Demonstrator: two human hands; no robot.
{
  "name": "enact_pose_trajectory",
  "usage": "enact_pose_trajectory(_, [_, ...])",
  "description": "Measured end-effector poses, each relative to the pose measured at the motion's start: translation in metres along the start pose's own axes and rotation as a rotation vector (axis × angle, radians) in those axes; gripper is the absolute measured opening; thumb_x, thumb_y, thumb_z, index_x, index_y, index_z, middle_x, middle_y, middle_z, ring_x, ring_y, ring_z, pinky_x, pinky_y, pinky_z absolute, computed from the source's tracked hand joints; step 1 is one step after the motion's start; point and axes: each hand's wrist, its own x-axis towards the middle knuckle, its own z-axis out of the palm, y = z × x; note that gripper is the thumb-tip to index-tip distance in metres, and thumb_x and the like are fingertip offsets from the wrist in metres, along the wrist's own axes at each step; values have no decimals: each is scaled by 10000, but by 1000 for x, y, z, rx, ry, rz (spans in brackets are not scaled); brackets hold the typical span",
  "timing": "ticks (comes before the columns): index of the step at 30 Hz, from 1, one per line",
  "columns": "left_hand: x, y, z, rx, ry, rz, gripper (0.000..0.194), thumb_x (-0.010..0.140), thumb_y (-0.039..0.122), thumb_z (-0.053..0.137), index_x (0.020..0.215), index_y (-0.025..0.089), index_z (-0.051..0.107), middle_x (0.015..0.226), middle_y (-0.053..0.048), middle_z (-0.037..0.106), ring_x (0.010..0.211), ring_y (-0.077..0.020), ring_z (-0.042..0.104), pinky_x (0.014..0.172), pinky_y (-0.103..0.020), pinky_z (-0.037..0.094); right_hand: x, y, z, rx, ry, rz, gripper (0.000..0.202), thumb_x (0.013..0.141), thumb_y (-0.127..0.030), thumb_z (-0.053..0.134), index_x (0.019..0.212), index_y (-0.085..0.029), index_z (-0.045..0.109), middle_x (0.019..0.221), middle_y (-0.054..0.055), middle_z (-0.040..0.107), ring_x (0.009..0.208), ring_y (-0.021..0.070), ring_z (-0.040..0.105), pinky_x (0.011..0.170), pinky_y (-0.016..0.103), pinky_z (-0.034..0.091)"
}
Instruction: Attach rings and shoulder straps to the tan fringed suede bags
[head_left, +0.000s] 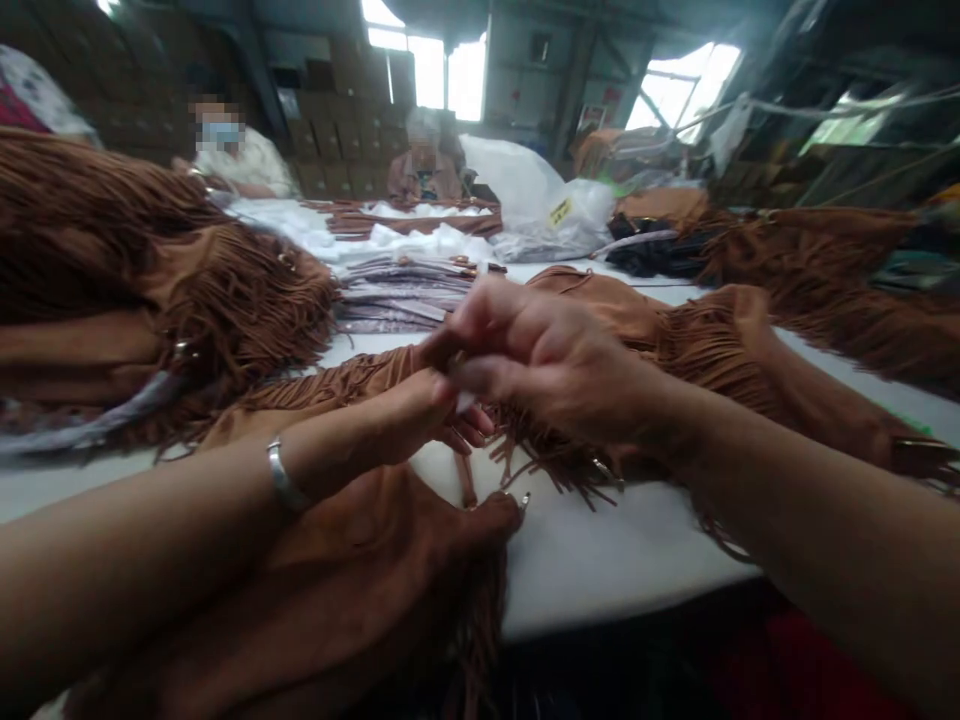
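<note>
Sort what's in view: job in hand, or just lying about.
In hand, apparently: small brown piece at the right hand; left hand, beside it; probably the brown item beneath.

Lying about, seemingly: brown pile at left; pale folded stack; white plastic bag.

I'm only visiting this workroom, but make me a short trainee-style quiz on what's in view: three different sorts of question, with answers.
1. Multiple choice: on which wrist does the camera wearer have the shiny silver-coloured bracelet?
A. Right
B. Left
C. Both

2. True or false: the large whitish plastic bag towards the back of the table bears a small yellow label.

3. Fill in the colour: the blurred small piece at the fingertips of the wearer's bare right hand is ____.

Key: 1. B; 2. True; 3. brown.
</note>
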Motion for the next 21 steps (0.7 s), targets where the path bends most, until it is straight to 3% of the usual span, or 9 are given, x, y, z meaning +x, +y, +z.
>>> enact_pose_trajectory(2, [-11, 0, -6, 94, -80, -6, 330, 916, 382, 416, 831, 103, 569, 704, -36, 616, 629, -134, 580, 625, -276, 482, -6, 14, -8, 279, 280, 109, 95, 897, -285, 537, 894, -198, 499, 722, -20, 594, 625, 107, 567, 569, 237, 449])
enact_pose_trajectory(4, [-20, 0, -3, 277, -170, 53, 311, 872, 398, 457, 784, 121, 566, 680, -35, 606, 605, -131, 557, 592, -257, 451, -16, 27, -11, 393, 450, 169, 173, 853, -341, 609, 881, -200, 513, 647, -40, 584, 511, 79, 513, 467, 199, 396])
enact_pose_trajectory(8, [-38, -2, 21, 778, -185, 218, 329, 803, 455, 493, 912, 167, 610, 839, -60, 644, 757, -195, 581, 660, -293, 446, -37, 53, 6, 492, 472, 321, 231, 781, -340, 694, 853, -173, 552, 563, -47, 568, 422, 61, 440, 385, 182, 297])
enact_pose_trajectory(12, [-36, -8, 47, 1077, -247, 212, 333, 730, 486, 553, 819, 171, 615, 781, -68, 625, 703, -214, 556, 597, -301, 417, -53, 72, 33, 609, 452, 443, 273, 754, -366, 709, 829, -164, 541, 553, -47, 565, 436, 58, 432, 415, 176, 313])
enact_pose_trajectory(14, [-27, -13, 50, 1018, -270, 153, 204, 697, 368, 593, 740, 169, 594, 681, -27, 579, 614, -169, 515, 546, -267, 381, -58, 77, 40, 631, 441, 458, 275, 774, -378, 685, 832, -166, 521, 556, -51, 561, 436, 53, 420, 421, 171, 311])
enact_pose_trajectory(16, [-18, -18, 41, 794, -329, 113, 122, 665, 257, 624, 704, 162, 558, 636, 15, 525, 582, -123, 476, 534, -230, 363, -62, 79, 40, 658, 433, 462, 268, 791, -379, 667, 841, -172, 504, 563, -58, 552, 447, 53, 421, 430, 167, 312])
enact_pose_trajectory(19, [-15, -20, 12, 283, -451, 118, 210, 679, 280, 688, 728, 149, 531, 653, 44, 493, 603, -86, 456, 558, -196, 363, -64, 78, 34, 722, 411, 464, 241, 824, -383, 628, 832, -180, 499, 586, -60, 534, 470, 63, 440, 454, 179, 348])
enact_pose_trajectory(21, [-19, -19, -7, 13, -445, 107, 268, 686, 321, 722, 755, 140, 536, 673, 45, 510, 611, -76, 463, 576, -191, 366, -64, 76, 31, 771, 368, 484, 238, 827, -379, 630, 796, -171, 518, 582, -51, 520, 466, 71, 443, 455, 195, 367])
